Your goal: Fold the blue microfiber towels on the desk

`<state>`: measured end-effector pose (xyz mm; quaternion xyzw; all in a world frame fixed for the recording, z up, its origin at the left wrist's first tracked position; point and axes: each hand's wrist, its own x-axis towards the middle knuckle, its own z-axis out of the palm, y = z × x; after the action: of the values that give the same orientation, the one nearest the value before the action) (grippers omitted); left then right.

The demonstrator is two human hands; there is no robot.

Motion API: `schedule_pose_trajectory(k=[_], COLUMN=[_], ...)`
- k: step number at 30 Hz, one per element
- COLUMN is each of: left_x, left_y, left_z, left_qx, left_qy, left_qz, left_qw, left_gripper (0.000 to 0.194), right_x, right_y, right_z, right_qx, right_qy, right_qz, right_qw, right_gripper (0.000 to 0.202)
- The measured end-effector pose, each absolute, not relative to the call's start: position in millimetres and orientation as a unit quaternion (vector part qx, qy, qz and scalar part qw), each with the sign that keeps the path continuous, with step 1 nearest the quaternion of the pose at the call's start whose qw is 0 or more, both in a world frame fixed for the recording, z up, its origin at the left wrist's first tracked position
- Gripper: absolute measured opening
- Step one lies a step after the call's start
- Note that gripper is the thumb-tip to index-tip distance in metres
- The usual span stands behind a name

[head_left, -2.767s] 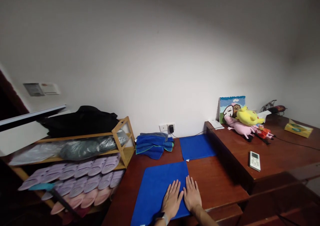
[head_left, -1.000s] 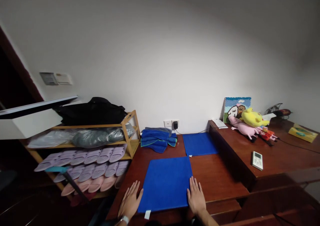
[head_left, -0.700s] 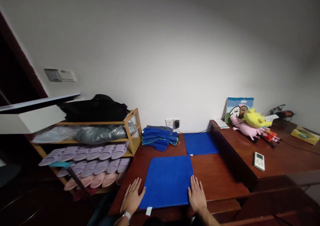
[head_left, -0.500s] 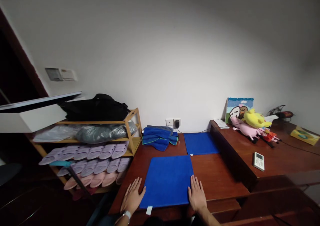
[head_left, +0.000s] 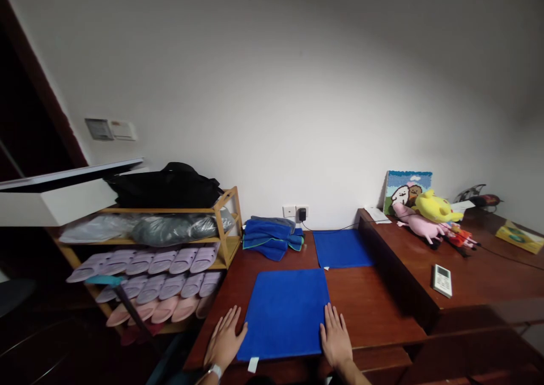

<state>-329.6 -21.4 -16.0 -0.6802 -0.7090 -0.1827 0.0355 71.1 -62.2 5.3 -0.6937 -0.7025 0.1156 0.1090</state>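
A blue towel point(head_left: 287, 314) lies spread flat on the brown wooden table point(head_left: 361, 311), with a white tag point(head_left: 253, 364) sticking out at its near left corner. My left hand point(head_left: 225, 337) rests flat on the wood by the towel's left edge, fingers stretched and thumb near the cloth. On the other side my right hand point(head_left: 335, 334) lies flat along the right edge, fingers extended. Neither hand holds anything. Behind is a second blue towel point(head_left: 343, 248), also flat. A loose heap of blue and grey towels point(head_left: 272, 236) sits at the back left.
At left stands a wooden rack point(head_left: 229, 226) with purple and pink slippers point(head_left: 185, 258) and a black bag point(head_left: 170, 186) on top. A raised desk point(head_left: 471, 271) at right carries plush toys point(head_left: 433, 206) and a remote control point(head_left: 442, 280). A plugged-in adapter point(head_left: 302, 214) trails a cable.
The view has shifted slightly, so everything sits a little lower in the picture. Both hands stay flat beside the towel, which looks unchanged.
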Motion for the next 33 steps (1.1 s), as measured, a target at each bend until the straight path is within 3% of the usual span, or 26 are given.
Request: schedule_pose_trajectory(k=[33], left_x=[-331.7], left_y=[-19.8], left_z=[-19.5], left_qx=[-0.68], left_qy=[-0.712], left_qz=[-0.168], left_qw=[0.046], left_gripper=[0.068], right_x=[69.6], right_y=[-63.0], right_z=[9.1], right_qx=[-0.695], right_qy=[-0.701], right_qz=[0.127], right_qw=[0.1], right_gripper=[0.067])
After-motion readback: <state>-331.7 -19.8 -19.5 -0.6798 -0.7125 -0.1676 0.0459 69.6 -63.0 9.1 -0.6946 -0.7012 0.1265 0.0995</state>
